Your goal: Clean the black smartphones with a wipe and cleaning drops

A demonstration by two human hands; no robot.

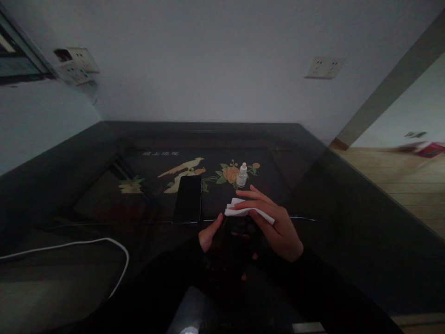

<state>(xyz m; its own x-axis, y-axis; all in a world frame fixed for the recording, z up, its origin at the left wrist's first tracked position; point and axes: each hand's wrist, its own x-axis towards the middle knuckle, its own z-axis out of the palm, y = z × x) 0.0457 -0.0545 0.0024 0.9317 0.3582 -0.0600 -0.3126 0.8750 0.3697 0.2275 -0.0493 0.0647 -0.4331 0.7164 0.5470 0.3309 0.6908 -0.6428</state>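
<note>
My right hand (274, 222) pinches a folded white tissue (243, 209) and presses it on a dark object (236, 241) that I cannot make out. My left hand (209, 234) grips that dark object from the left, with only the thumb and part of the palm showing. Both hands hover above the near part of the dark table (313, 185). A small clear dropper bottle (242, 175) with a white cap stands upright just beyond my right fingers. To the left of the hands, a black phone (188, 199) lies flat, screen up.
The table top has painted birds and flowers (229, 172) under glass. A white cable (86, 243) curves over the near left. Wall sockets (325, 67) sit on the grey wall behind; more sockets (74, 65) are at the left. Wooden floor (399, 176) opens to the right.
</note>
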